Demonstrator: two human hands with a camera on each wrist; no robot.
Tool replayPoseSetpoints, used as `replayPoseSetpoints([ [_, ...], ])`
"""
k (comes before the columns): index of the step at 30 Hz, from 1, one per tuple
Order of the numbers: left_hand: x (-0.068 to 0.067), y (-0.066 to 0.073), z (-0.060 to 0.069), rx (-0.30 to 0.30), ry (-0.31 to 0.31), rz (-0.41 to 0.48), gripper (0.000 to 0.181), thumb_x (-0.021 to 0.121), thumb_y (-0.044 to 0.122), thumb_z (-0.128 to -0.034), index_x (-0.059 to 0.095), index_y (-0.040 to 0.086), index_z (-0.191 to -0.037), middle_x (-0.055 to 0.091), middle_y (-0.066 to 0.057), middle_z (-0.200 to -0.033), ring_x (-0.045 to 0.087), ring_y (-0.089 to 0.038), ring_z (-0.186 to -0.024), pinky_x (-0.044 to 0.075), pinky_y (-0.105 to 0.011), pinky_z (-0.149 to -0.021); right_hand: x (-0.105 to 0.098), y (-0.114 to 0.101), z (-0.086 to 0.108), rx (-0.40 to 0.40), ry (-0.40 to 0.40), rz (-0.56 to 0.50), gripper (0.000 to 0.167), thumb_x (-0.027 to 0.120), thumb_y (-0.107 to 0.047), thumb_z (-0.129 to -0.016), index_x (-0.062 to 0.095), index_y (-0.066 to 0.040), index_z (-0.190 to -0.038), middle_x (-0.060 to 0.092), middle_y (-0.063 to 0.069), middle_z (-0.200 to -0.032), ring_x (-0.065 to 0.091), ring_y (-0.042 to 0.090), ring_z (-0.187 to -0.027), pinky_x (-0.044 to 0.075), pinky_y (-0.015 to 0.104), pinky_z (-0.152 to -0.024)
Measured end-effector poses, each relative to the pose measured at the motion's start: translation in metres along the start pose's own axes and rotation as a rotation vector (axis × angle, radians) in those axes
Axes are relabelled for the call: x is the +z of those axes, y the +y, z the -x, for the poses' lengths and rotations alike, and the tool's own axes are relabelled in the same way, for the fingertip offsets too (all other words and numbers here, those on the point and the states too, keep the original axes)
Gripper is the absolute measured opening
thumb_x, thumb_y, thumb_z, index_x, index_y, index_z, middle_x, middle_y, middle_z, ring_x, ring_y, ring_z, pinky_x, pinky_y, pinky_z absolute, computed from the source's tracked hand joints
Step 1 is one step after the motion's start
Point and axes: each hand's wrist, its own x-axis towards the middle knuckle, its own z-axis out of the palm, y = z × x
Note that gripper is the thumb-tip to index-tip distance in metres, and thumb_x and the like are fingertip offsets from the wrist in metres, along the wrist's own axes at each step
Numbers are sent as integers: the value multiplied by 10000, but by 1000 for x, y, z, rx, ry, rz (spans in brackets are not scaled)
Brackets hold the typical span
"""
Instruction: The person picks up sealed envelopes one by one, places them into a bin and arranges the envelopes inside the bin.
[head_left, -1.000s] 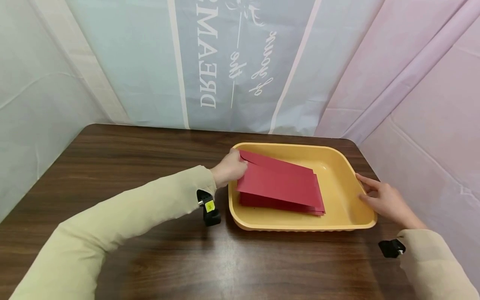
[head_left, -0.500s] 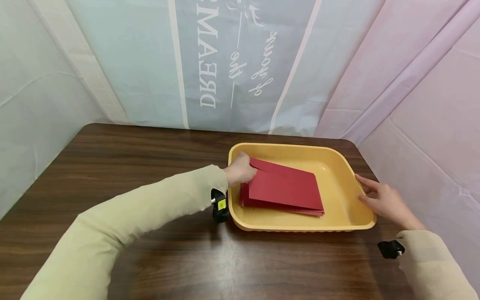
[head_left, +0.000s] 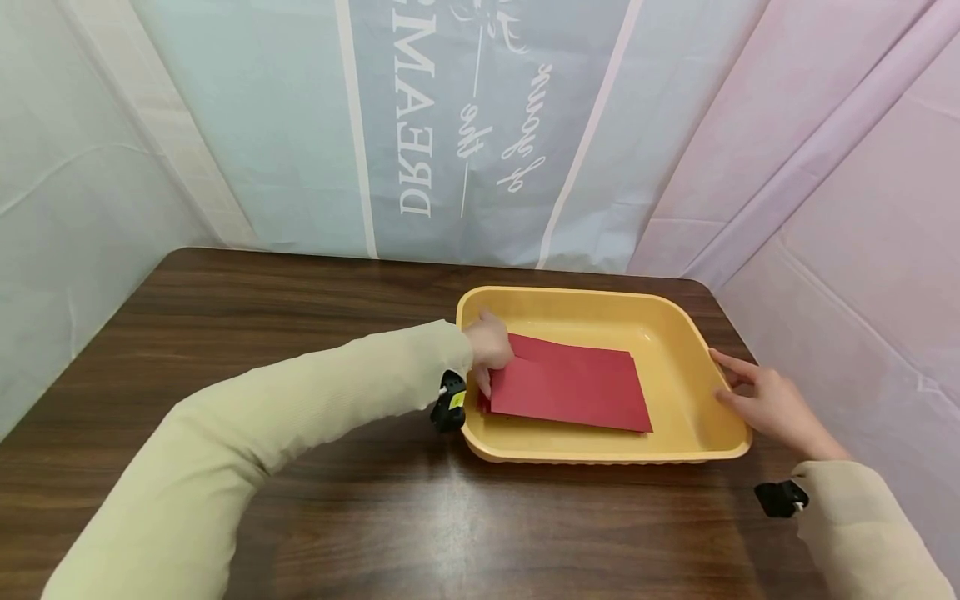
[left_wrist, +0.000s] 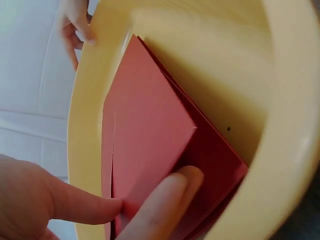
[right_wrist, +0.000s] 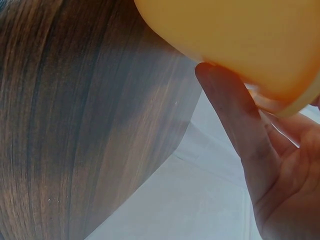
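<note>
My left hand (head_left: 489, 342) is inside the left end of a yellow plastic basin (head_left: 675, 321). It pinches the end of the top red envelope (head_left: 573, 385) between thumb and finger. Under that envelope lie other red envelopes (left_wrist: 215, 160), and in the left wrist view a gap shows between them and the top one. At the basin's right end, my right hand (head_left: 783, 408) holds the rim. The right wrist view has the thumb (right_wrist: 230, 105) against the outer wall, with the other fingers up by the rim and partly hidden.
The basin stands on a dark wood-grain table (head_left: 337, 517), near its right edge. Pale fabric (head_left: 495, 125) with mirrored lettering hangs behind the table, and more fabric hangs at both sides. A black camera is strapped to each wrist.
My left hand has moved right and lower into the basin, bringing the raised end of the top envelope down onto the stack. My right hand has stayed at the rim.
</note>
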Motion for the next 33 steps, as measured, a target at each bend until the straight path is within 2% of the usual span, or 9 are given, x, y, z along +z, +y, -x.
replayPoseSetpoints([
  [4,1,2,1,-28,-20,-1,696,536,108,-939,67,-42,-1431,622,-222,-836,687,-275,-569,565,-325,-605,0,1,-1,-3,6,1,580,656,-121,-870,449,44,-1386,684,166,-899,544,-69,-674,420,205,-572],
  [8,2,3,2,-52,-27,15,678,533,110,-941,74,-25,-1421,614,-217,-824,683,-272,-567,558,-307,-570,0,1,-1,-5,8,-1,576,659,-118,-867,455,46,-1381,686,170,-899,548,-87,-682,426,196,-575],
  [16,1,1,-1,-59,-23,-9,664,517,150,-958,77,-38,-1418,614,-231,-845,716,-326,-742,563,-330,-625,0,1,0,-8,5,-10,581,656,-116,-871,445,47,-1388,684,177,-911,545,-96,-686,430,195,-575],
  [19,1,0,-2,-67,-26,16,699,527,134,-953,47,-15,-1440,605,-241,-888,713,-344,-767,568,-344,-636,0,0,0,-7,6,-6,580,657,-120,-871,448,44,-1387,685,171,-910,548,-88,-688,428,196,-578],
  [27,0,1,2,-49,-10,26,732,528,92,-939,20,24,-1462,553,-274,-1094,709,-329,-674,560,-310,-535,-1,-1,1,3,-8,-2,585,652,-125,-878,436,48,-1392,683,180,-914,581,-20,-679,433,209,-568],
  [30,-2,2,4,-58,-11,44,745,537,67,-922,19,43,-1456,553,-247,-1079,695,-296,-615,555,-303,-518,-1,-2,0,2,-11,1,584,651,-122,-877,435,54,-1390,684,184,-911,587,-8,-670,434,210,-564],
  [33,-3,1,3,-49,-12,48,772,556,84,-913,15,48,-1463,604,-210,-1021,696,-270,-615,563,-304,-557,-1,-2,0,3,-16,3,585,648,-122,-877,432,59,-1389,685,188,-912,592,1,-664,437,213,-561],
])
